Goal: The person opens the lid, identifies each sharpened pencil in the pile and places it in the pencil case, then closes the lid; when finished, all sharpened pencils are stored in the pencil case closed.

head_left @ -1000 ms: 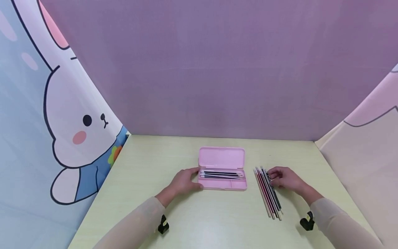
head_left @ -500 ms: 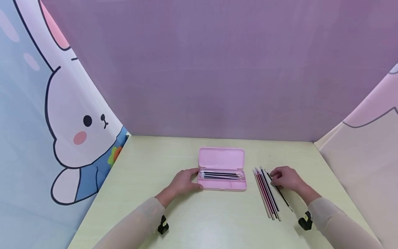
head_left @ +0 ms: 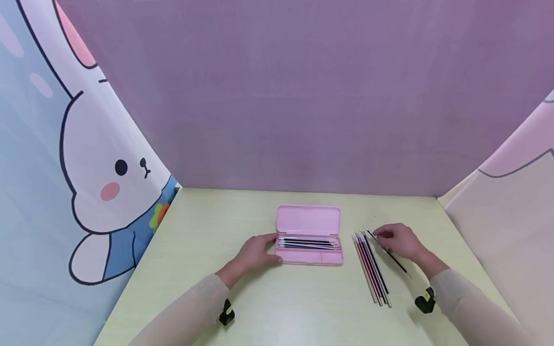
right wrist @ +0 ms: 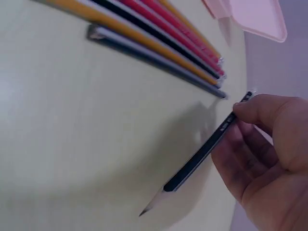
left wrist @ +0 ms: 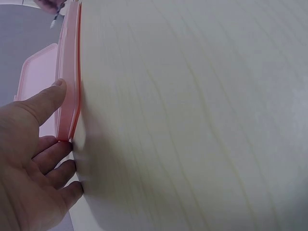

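Observation:
A pink pencil case (head_left: 332, 257) lies with its lid (head_left: 308, 219) raised and several pencils in its back compartment. My left hand (head_left: 257, 252) holds the case at its left end. In the left wrist view the thumb (left wrist: 50, 96) lies on the front wall and the fingers bend round the end. My right hand (head_left: 400, 240) pinches a dark pencil (right wrist: 202, 154) near its rear end, off the table, its sharpened tip slanting down toward me. To the left of that hand lies a row of several pencils (head_left: 371, 270), with red, yellow and dark barrels in the right wrist view.
The pale wooden table (head_left: 207, 216) ends at a purple back panel (head_left: 303, 96). A rabbit-print cloth (head_left: 95, 192) hangs on the left and another cloth (head_left: 510, 230) on the right. Each wrist carries a small black device (head_left: 227, 312).
My right hand has drawn one dark pencil away to the right of the row and lifted it. My left hand and the case have stayed where they were.

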Available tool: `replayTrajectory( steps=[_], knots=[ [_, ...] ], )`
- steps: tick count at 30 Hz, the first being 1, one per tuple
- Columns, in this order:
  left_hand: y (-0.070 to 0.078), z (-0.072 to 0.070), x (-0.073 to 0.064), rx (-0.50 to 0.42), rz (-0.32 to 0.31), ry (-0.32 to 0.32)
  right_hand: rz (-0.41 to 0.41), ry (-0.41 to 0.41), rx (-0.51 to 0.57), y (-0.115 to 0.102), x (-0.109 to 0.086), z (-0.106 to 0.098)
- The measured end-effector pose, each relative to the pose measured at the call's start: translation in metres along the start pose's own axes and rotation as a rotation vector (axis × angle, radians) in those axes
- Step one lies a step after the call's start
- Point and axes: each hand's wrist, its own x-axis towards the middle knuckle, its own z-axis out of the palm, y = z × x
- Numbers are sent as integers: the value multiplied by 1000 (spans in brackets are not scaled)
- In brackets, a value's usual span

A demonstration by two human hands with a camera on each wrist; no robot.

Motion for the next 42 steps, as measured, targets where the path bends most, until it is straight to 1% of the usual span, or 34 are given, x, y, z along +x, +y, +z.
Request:
replayTrajectory(
  steps=[3,9,15,18,23,28,30,35,38,42],
  knots=[
    [1,0,2,5,5,2,-25,15,31,-8,7,-6],
    [4,-1,4,13,-5,-4,-18,-6,108,-34,26,-15],
    [5,-3,6,9,-11,-1,-81,-47,138,-68,50,-13],
    [5,-3,7,4,-21,2,-109,-67,142,-84,62,-5],
    [4,-1,9,-6,-19,5,-166,-90,157,-108,80,12],
    [3,1,11,0,-25,2,-227,-124,166,-125,94,29],
    [3,2,12,4,-27,2,-248,-145,162,-129,99,36],
    [5,3,14,8,-40,2,-258,-201,129,-137,108,53],
    [6,3,14,7,-33,4,-281,-221,104,-140,111,63],
    [7,2,15,3,-20,7,-315,-262,99,-144,113,75]
  ],
)
